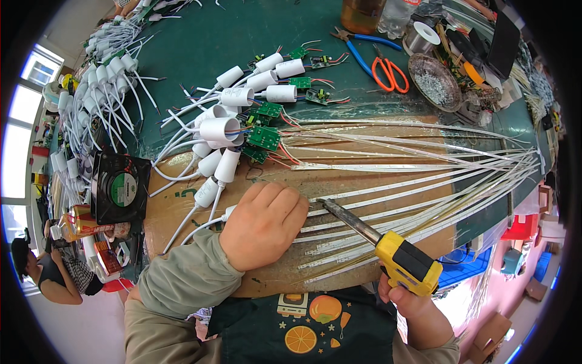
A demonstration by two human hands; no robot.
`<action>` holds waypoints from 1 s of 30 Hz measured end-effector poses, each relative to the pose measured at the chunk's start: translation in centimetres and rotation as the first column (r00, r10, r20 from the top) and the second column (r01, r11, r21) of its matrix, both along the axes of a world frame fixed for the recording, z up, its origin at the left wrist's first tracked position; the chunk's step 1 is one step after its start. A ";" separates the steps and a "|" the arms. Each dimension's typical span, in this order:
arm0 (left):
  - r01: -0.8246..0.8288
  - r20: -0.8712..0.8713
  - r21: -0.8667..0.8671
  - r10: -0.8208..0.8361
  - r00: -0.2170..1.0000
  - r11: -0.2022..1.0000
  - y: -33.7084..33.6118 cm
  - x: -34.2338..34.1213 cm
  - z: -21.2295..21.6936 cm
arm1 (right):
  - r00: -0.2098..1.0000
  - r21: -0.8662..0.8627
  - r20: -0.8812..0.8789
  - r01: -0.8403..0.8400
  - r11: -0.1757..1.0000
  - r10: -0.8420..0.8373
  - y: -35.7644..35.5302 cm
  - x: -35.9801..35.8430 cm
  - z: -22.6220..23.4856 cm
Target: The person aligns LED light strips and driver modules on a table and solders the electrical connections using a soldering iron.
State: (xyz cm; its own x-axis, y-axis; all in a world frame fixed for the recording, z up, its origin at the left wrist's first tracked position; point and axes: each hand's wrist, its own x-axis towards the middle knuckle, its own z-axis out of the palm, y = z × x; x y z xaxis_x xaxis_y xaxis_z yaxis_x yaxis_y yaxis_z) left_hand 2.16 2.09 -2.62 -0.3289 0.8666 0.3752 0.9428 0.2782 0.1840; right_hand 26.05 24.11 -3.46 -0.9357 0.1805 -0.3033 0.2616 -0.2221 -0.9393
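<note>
My right hand (407,298) grips a yellow and black soldering iron (407,262). Its dark tip points up and left, at the near ends of the white LED strips (376,209). Close beside that tip, my left hand (265,225) is closed with its fingers curled down; what they hold is hidden beneath them. A white cylindrical housing (228,213) with a white cable shows just left of this hand. Beyond it lies a cluster of white housings (219,130) wired to green circuit boards (264,138), some joined by red wires to strips.
A brown board (182,233) covers the green table's near part. At left are a black fan (120,189) and heaped white housings (100,91). Orange-handled cutters (390,74), blue-handled pliers (357,53), a solder spool (422,37) and a dish of bits (435,82) lie at far right.
</note>
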 end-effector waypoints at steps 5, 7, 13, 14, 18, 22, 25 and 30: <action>0.007 -0.015 -0.007 -0.007 1.000 1.000 0.0 0.0 -0.1 | 1.000 0.050 0.021 -0.008 0.999 0.007 0.1 0.0 0.1; 0.008 -0.024 0.004 -0.008 1.000 1.000 0.0 0.0 -0.1 | 1.000 0.050 0.027 -0.016 0.999 0.015 0.0 -0.1 0.2; 0.001 -0.019 0.019 -0.001 1.000 1.000 0.0 0.0 -0.2 | 1.000 -0.015 0.018 0.009 1.000 -0.008 0.2 -0.2 0.7; 0.002 -0.020 0.020 -0.001 1.000 1.000 0.0 0.0 -0.1 | 1.000 -0.015 0.017 0.009 1.000 -0.009 0.1 -0.1 0.5; -0.027 0.072 0.015 0.026 0.997 1.000 0.0 -0.1 0.3 | 1.000 0.060 -0.020 -0.006 0.998 0.007 0.0 -0.1 -0.1; -0.053 0.191 0.055 0.042 0.981 0.997 0.2 -0.2 0.6 | 0.997 0.049 -0.058 0.044 0.998 -0.041 -0.2 -0.6 0.2; -0.070 0.217 0.068 0.054 0.975 0.995 0.3 -0.3 0.7 | 1.000 0.038 -0.015 0.007 0.999 -0.006 0.1 -0.2 -0.1; -0.093 0.226 0.096 0.069 0.972 0.991 0.5 -0.3 0.6 | 0.999 0.040 -0.018 0.038 0.998 -0.038 -0.2 -0.6 0.2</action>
